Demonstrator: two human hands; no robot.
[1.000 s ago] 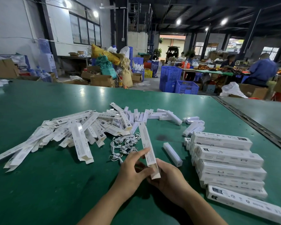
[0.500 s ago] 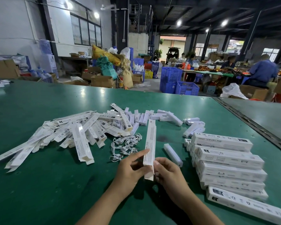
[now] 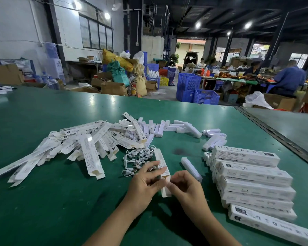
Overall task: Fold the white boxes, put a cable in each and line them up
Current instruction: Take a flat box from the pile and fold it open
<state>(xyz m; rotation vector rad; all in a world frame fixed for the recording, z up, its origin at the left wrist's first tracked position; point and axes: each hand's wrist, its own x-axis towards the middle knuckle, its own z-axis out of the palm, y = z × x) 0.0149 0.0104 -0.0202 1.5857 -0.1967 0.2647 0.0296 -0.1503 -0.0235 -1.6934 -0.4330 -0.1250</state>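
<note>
Left hand [image 3: 146,181] and right hand [image 3: 184,188] around white box [image 3: 161,163]

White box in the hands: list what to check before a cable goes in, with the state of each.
1. Grip on the box: left hand grips its side, right hand pinches its near end. Ok.
2. Near end open: its flap sticks out. Ok.
3. Far end closed: cannot tell.
4. cables in reach: the pile lies just beyond the left hand. Ok.
5. A hand free to take one: both are on the box. Not ok.
6. finished boxes lined up at the right. Ok.
</note>
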